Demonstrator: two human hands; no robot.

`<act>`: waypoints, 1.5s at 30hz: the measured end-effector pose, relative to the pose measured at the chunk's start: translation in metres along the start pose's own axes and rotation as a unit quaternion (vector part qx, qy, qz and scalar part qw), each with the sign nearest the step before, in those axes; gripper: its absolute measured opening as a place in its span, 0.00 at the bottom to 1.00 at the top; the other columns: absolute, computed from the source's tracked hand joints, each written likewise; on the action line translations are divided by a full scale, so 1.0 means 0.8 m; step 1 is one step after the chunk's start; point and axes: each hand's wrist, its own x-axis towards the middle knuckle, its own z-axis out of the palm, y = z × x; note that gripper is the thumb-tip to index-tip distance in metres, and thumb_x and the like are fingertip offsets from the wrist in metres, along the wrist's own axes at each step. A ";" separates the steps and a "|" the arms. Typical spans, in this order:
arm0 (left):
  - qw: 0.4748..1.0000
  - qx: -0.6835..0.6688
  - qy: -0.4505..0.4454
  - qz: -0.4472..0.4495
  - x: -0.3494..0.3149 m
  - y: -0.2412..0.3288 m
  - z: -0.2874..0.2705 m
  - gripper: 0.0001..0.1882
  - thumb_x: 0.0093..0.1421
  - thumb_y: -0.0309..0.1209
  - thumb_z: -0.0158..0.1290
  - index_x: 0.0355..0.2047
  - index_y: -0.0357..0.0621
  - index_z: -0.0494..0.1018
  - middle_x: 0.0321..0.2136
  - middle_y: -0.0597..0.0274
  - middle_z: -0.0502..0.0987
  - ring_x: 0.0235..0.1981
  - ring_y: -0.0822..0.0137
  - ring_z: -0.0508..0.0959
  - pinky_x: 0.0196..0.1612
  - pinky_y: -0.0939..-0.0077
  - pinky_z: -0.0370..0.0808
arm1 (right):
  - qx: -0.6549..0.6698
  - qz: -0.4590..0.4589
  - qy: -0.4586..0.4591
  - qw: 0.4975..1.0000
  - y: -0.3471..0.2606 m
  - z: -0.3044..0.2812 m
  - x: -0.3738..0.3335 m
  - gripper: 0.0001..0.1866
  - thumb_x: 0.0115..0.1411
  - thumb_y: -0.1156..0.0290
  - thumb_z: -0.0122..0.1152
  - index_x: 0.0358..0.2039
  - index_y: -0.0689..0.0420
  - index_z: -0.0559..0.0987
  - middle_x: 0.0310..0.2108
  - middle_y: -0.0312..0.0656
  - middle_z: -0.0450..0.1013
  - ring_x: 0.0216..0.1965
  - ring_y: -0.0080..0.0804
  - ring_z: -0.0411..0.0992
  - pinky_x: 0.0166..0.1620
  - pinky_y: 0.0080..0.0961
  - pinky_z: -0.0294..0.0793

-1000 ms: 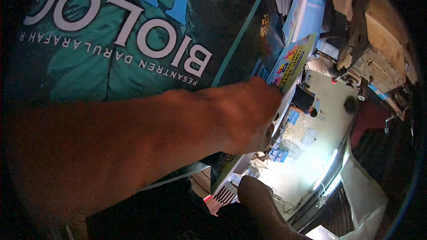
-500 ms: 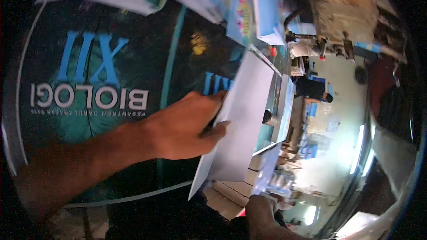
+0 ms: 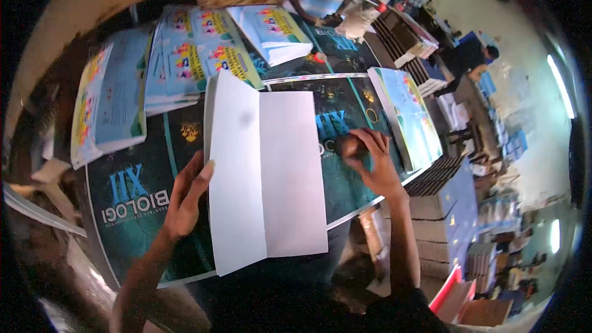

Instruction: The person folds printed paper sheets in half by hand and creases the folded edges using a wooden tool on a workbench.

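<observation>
Head view shows a table covered with dark green printed sheets (image 3: 126, 240), which bears blue booklet piles (image 3: 203, 55) at the far left and another blue pile (image 3: 410, 120) at the right. On these sheets, at the near middle, the white folded paper (image 3: 293, 172) stands open along its crease, and the left hand (image 3: 187, 200) grips its left edge, with the thumb in front. To the right of this paper, the right hand (image 3: 377, 166), its forearm coming from the near side, has bent fingers around a small dark brown object (image 3: 349, 147).
</observation>
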 end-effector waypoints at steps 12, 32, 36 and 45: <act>0.978 0.125 -0.021 0.166 0.029 -0.032 -0.015 0.35 0.70 0.53 0.35 0.64 0.35 0.58 0.59 0.49 0.66 0.59 0.59 0.68 0.61 0.63 0.64 | 0.233 0.015 0.406 0.884 0.059 0.051 0.142 0.34 0.60 0.63 0.65 0.56 0.67 0.58 0.36 0.54 0.76 0.38 0.50 0.77 0.42 0.34 0.74; 0.910 0.363 0.090 0.180 -0.049 0.081 0.093 0.23 0.56 0.32 0.61 0.49 0.34 0.71 0.39 0.53 0.79 0.39 0.64 0.78 0.44 0.69 0.74 | 0.117 -0.027 0.531 0.839 0.015 0.008 0.103 0.36 0.51 0.62 0.71 0.55 0.64 0.65 0.52 0.56 0.63 0.54 0.55 0.60 0.58 0.45 0.58; 0.956 0.226 0.095 0.162 -0.059 0.068 0.082 0.20 0.58 0.30 0.60 0.49 0.35 0.71 0.38 0.58 0.79 0.40 0.70 0.77 0.43 0.73 0.74 | 0.348 0.013 0.386 0.854 -0.041 0.027 0.061 0.27 0.58 0.60 0.67 0.50 0.66 0.71 0.43 0.48 0.72 0.45 0.39 0.71 0.50 0.30 0.69; 0.968 0.171 0.100 0.155 -0.045 0.047 0.072 0.18 0.59 0.30 0.59 0.47 0.34 0.71 0.36 0.61 0.77 0.36 0.73 0.75 0.41 0.76 0.73 | 0.637 0.131 -0.184 0.737 -0.056 0.044 -0.005 0.26 0.65 0.56 0.57 0.54 0.65 0.74 0.45 0.45 0.76 0.41 0.29 0.77 0.38 0.26 0.80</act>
